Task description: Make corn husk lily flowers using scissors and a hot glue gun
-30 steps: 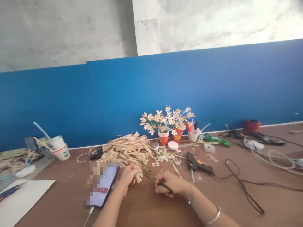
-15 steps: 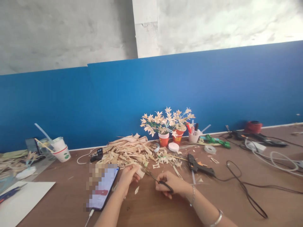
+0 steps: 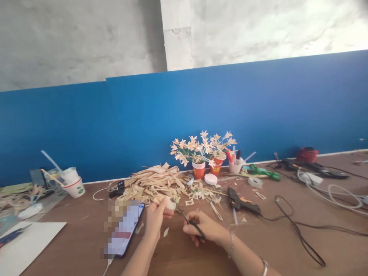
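My left hand [image 3: 156,214] pinches a small pale piece of dried husk [image 3: 170,204] between thumb and fingers. In my right hand [image 3: 199,228] is a pair of scissors [image 3: 182,212] with dark handles, its blades pointing up and left at the edge of the pale piece. Whether the blades touch it I cannot tell. Just below the left hand a small cut scrap [image 3: 166,232] lies on the brown table [image 3: 178,257]. Behind both hands spreads a heap of dried husk strips [image 3: 155,180].
A phone [image 3: 126,230] with a cable lies left of my left hand. Beyond the right hand rests a black glue gun [image 3: 243,203]. Husk flowers [image 3: 198,147] stand in red cups [image 3: 199,171] by the blue partition [image 3: 138,126]. Black cords [image 3: 299,230] loop on the right.
My left hand has turned more upright, raising the pale piece slightly. The right hand and scissors have shifted a little left, closer to it.
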The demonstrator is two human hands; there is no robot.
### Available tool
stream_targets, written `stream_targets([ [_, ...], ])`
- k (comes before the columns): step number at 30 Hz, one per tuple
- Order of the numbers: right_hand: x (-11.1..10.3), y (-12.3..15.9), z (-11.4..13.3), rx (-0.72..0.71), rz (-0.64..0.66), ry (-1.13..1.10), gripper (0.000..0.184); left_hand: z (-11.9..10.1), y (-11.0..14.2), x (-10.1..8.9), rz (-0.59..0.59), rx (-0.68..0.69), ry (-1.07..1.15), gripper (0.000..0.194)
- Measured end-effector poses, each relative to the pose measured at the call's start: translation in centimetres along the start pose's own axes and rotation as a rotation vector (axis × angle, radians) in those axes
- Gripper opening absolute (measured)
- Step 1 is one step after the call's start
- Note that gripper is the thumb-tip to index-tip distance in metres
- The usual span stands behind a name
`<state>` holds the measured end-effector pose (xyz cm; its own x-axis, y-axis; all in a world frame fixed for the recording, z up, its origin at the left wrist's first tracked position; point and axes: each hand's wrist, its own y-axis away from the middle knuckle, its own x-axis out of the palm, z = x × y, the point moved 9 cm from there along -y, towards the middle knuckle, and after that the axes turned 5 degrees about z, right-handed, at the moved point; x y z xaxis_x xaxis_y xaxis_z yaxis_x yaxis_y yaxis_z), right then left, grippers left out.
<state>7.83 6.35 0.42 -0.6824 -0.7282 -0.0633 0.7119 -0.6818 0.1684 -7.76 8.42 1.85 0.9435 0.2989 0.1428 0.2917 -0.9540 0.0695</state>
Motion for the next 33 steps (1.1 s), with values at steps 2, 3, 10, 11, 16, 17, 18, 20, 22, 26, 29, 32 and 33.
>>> stream_targets([
  [2,0.1,-0.1,-0.1,0.002,-0.003,0.007,0.038,0.3,0.1,0.3,0.01,-0.001,-0.002,0.033],
  [3,0.1,-0.1,-0.1,0.002,-0.005,0.012,0.038,0.4,0.2,0.5,0.014,-0.004,-0.003,0.033],
  [10,0.1,-0.1,-0.1,0.018,-0.026,0.027,0.038,0.4,0.6,0.8,0.008,-0.009,0.0,0.03],
  [11,0.1,-0.1,-0.1,0.016,-0.028,0.022,0.038,0.3,0.6,0.8,0.008,-0.011,0.005,0.03],
  [16,0.1,-0.3,-0.6,-0.002,-0.033,-0.007,0.037,0.4,0.8,0.9,0.007,-0.029,0.025,0.03],
  [17,0.0,-0.4,-0.7,-0.004,-0.038,-0.009,0.037,0.4,0.8,0.9,0.006,-0.029,0.027,0.03],
  [18,-0.1,-0.5,-0.8,-0.005,-0.043,-0.008,0.037,0.4,0.8,1.0,0.006,-0.03,0.029,0.03],
  [20,-0.1,-0.5,-0.8,-0.004,-0.053,-0.001,0.037,0.5,0.9,1.0,0.004,-0.036,0.035,0.031],
  [22,-0.1,-0.4,-0.7,0.002,-0.055,0.007,0.037,0.6,0.9,1.0,0.0,-0.045,0.045,0.03],
  [26,0.2,-0.3,-0.3,0.009,-0.049,0.005,0.038,0.5,1.1,1.1,-0.017,-0.059,0.064,0.028],
  [29,0.2,-0.3,-0.2,0.003,-0.06,0.008,0.039,0.4,1.3,1.2,-0.013,-0.06,0.072,0.027],
  [32,0.1,-0.5,-0.3,-0.003,-0.078,0.017,0.039,0.4,1.4,1.4,-0.003,-0.053,0.085,0.027],
  [33,0.1,-0.5,-0.3,-0.001,-0.088,0.018,0.039,0.4,1.4,1.4,-0.005,-0.053,0.091,0.027],
])
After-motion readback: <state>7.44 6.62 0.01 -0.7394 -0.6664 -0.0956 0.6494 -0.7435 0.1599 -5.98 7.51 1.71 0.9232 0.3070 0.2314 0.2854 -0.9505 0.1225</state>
